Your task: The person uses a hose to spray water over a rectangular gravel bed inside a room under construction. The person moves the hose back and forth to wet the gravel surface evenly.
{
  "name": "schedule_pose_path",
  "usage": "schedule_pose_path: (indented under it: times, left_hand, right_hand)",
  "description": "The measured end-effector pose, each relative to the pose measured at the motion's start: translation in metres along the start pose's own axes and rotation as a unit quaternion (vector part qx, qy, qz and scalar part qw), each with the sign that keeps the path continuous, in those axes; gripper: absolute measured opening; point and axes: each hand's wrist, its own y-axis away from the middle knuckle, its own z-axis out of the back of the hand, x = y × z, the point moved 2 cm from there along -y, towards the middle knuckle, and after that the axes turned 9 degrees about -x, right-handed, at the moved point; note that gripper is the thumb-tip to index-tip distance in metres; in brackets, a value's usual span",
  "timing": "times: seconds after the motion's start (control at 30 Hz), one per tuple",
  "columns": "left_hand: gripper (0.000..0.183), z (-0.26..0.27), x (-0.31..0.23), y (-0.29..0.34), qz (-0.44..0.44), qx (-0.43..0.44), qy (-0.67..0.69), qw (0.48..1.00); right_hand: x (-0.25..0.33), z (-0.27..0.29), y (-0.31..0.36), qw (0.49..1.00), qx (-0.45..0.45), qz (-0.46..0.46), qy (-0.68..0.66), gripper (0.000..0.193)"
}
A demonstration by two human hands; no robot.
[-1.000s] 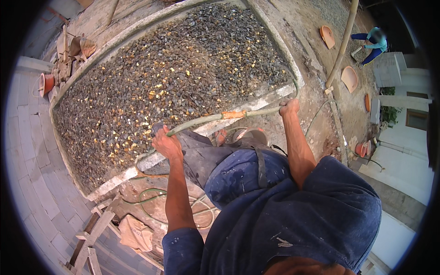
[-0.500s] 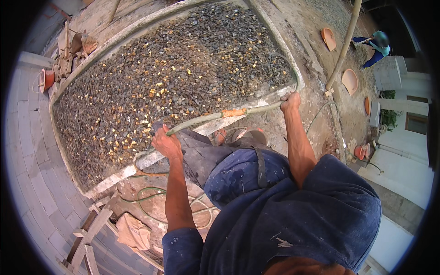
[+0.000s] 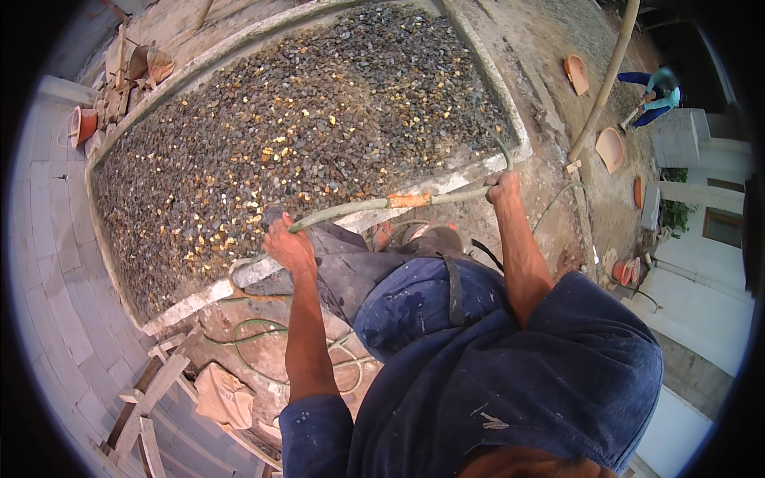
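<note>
A green hose (image 3: 351, 209) is stretched between my two fists at the near edge of a gravel bed. My left hand (image 3: 290, 245) is closed round it at the left, over the bed's near edge. Farther right, my right hand (image 3: 504, 190) grips the same hose, and a short length bends up past that fist above the bed's corner. An orange wrapping (image 3: 409, 201) covers a stretch of the hose between the hands. Small dark and yellowish stones (image 3: 303, 119) fill the bed inside a low concrete curb (image 3: 478, 168).
Loose hose coils (image 3: 259, 350) lie near a sack (image 3: 225, 396) and a wooden frame (image 3: 147, 398) at the lower left. A red bucket (image 3: 83, 125) stands far left. At right are a slanting pole (image 3: 606, 88), orange basins (image 3: 610, 150) and a co-worker (image 3: 658, 95).
The hose length beyond my right hand has swung from a wide curve over the gravel to a shorter upward bend. Both hands keep their grip. The co-worker has shifted posture.
</note>
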Motion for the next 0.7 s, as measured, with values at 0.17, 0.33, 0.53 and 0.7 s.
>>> schedule_pose_path:
  times: [0.17, 0.33, 0.53, 0.7]
  left_hand:
    - [0.028, 0.001, 0.009, 0.003, -0.010, -0.024, -0.007, 1.000]
    - [0.028, 0.002, 0.009, 0.003, -0.007, -0.019, -0.009, 1.000]
    - [0.029, -0.001, 0.012, 0.006, -0.007, -0.023, -0.002, 1.000]
    - [0.031, 0.005, 0.011, 0.005, -0.003, -0.005, -0.007, 1.000]
  right_hand:
    - [-0.014, 0.001, 0.008, 0.999, 0.005, -0.052, 0.017, 0.008]
    - [-0.019, 0.004, 0.004, 0.996, 0.018, -0.063, 0.062, 0.011]
    - [-0.032, 0.015, -0.005, 0.985, -0.034, -0.154, 0.075, 0.015]
    - [-0.042, 0.019, -0.007, 0.985, -0.066, -0.140, 0.080, 0.013]
